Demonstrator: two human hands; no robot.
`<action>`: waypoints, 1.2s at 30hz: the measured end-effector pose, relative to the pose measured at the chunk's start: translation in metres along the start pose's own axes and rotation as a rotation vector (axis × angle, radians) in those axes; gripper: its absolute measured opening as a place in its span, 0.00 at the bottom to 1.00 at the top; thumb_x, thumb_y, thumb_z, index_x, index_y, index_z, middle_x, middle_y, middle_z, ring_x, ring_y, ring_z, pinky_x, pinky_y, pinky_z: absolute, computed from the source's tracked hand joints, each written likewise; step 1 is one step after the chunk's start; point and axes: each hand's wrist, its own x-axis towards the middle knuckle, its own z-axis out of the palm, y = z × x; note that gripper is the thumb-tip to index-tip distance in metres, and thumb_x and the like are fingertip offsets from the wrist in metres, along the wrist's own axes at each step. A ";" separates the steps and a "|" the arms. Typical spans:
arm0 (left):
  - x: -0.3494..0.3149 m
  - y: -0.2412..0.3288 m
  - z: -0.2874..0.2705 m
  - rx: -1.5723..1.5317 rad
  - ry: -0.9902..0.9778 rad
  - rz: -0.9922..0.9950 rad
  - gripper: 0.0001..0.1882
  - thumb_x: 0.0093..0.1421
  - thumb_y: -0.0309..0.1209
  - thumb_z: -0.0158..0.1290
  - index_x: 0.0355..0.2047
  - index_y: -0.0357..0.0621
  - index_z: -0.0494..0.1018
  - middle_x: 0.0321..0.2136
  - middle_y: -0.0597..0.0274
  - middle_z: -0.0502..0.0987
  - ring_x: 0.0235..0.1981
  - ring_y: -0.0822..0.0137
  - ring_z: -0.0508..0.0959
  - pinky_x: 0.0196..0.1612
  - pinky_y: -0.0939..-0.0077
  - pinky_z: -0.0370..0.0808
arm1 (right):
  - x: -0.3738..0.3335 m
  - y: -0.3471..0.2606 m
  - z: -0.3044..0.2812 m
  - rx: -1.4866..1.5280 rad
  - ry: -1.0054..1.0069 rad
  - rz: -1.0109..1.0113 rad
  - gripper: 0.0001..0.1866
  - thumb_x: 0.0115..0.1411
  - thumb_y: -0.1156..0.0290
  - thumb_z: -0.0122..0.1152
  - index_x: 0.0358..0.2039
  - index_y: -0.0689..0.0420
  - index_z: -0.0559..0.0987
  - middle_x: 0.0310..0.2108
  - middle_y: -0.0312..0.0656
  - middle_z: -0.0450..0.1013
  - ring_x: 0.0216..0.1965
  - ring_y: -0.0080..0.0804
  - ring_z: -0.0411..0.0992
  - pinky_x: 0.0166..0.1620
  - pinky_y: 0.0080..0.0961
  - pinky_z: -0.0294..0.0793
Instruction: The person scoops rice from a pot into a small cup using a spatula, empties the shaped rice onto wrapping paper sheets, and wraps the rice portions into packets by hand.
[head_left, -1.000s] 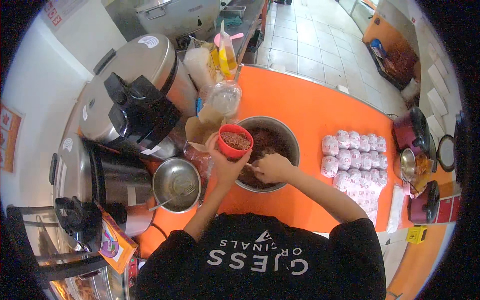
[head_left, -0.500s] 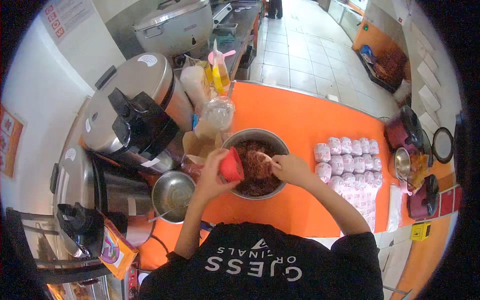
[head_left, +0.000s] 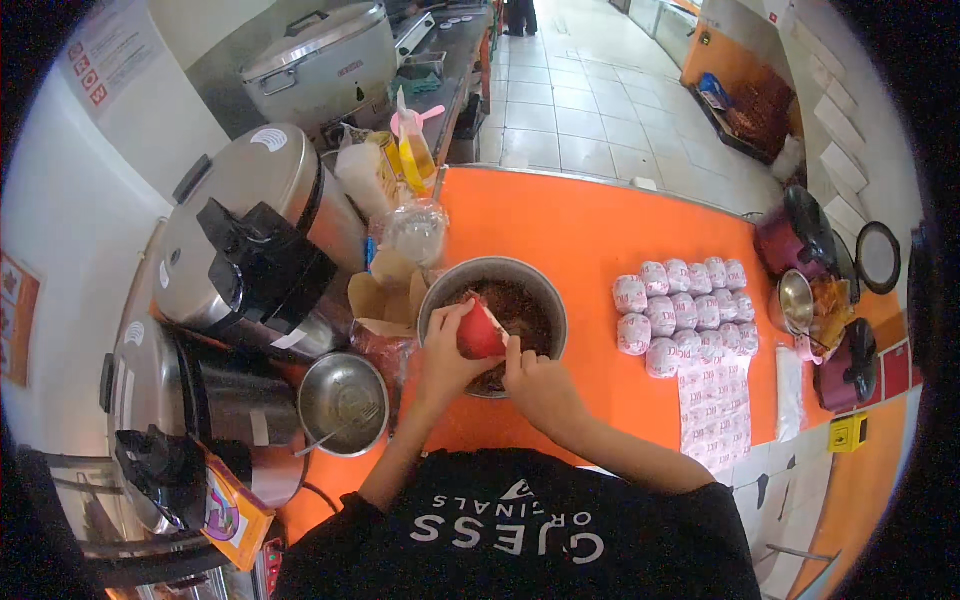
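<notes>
Head view showed the person at an orange counter, both bare hands raised over a round metal pot. The left hand was curled around a red cup, fingers over the far side and thumb toward the near side, the grip closed firmly on it. The cup was tilted over the pot, left of the middle of its opening, with its outer wall toward the camera; what it contained could not be seen. The right hand was closed in a fist on a pale utensil, of which only a short length was visible, lying at the cup's edge; whether the two touched could not be determined. Dark brown contents were noted inside the pot. Left of the pot stood an open cardboard box, and nearer the person a metal bowl with a utensil leaning in it. Two large steel cookers stood further left. To the right, well apart from the pot, white wrapped bundles sat in close rows, with printed wrappers laid flat on their near side. A white plastic roll lay just beside these wrappers.
</notes>
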 end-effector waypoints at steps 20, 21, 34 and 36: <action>0.030 -0.010 -0.037 -0.059 -0.365 0.226 0.57 0.28 0.36 0.73 0.61 0.49 0.57 0.52 0.51 0.58 0.56 0.50 0.61 0.60 0.60 0.60 | 0.006 0.035 0.015 1.122 0.011 0.404 0.15 0.67 0.63 0.39 0.36 0.62 0.70 0.26 0.59 0.72 0.30 0.61 0.71 0.33 0.46 0.70; 0.030 -0.012 -0.037 -0.071 -0.288 0.224 0.56 0.28 0.35 0.73 0.60 0.48 0.57 0.52 0.51 0.58 0.56 0.50 0.61 0.60 0.59 0.60 | 0.002 0.023 0.004 1.073 -0.002 0.351 0.18 0.68 0.61 0.37 0.31 0.62 0.68 0.28 0.62 0.71 0.34 0.65 0.70 0.35 0.51 0.68; 0.022 0.001 -0.030 -0.151 -0.166 0.070 0.49 0.33 0.36 0.73 0.56 0.43 0.60 0.51 0.51 0.71 0.54 0.55 0.71 0.56 0.63 0.67 | -0.009 0.003 0.007 1.125 -0.091 0.370 0.19 0.69 0.57 0.33 0.38 0.62 0.66 0.30 0.66 0.71 0.37 0.67 0.70 0.38 0.54 0.66; 0.019 -0.002 -0.030 -0.099 -0.172 0.095 0.49 0.33 0.35 0.73 0.56 0.42 0.60 0.51 0.51 0.71 0.55 0.55 0.70 0.56 0.62 0.67 | -0.005 -0.002 -0.002 1.219 -0.210 0.414 0.20 0.69 0.56 0.32 0.39 0.61 0.65 0.31 0.68 0.70 0.37 0.68 0.69 0.38 0.55 0.65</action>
